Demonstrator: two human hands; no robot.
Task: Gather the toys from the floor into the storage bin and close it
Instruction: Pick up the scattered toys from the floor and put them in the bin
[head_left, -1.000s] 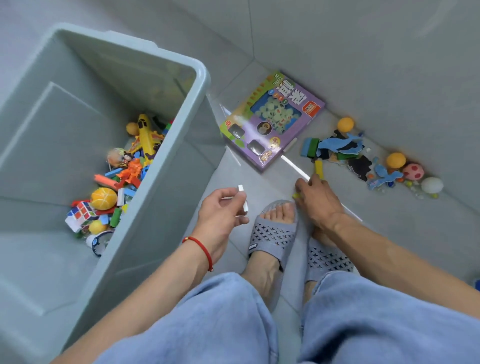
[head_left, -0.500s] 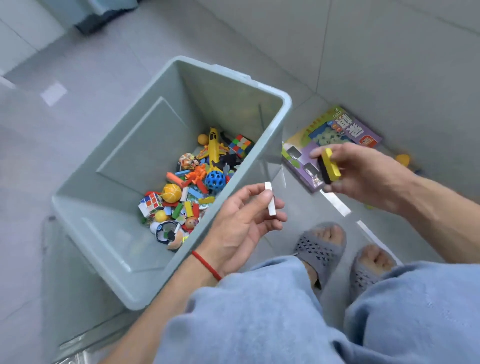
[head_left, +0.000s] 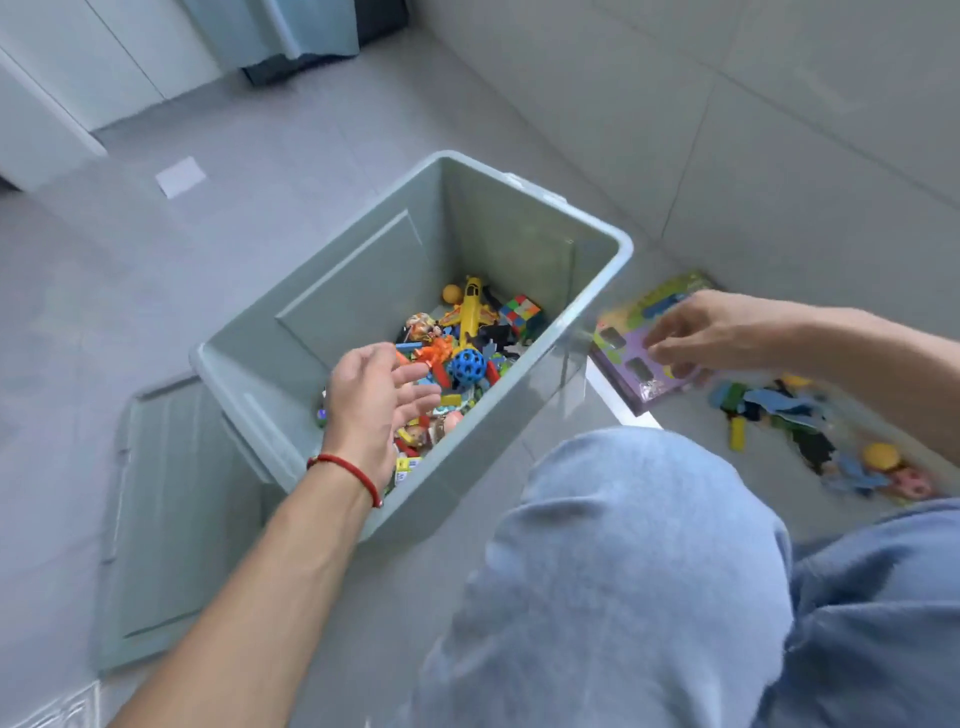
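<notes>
Hovering empty over the storage bin (head_left: 597, 312), both hands' fingers spread loosely; orientation unclear.

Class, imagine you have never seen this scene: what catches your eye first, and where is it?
The grey bin in the middle stands open, bright toys heaped inside, with a yellow plane on top. The left hand hovers open over it. On the floor to the right, more toys lie scattered beside a purple box.
</notes>
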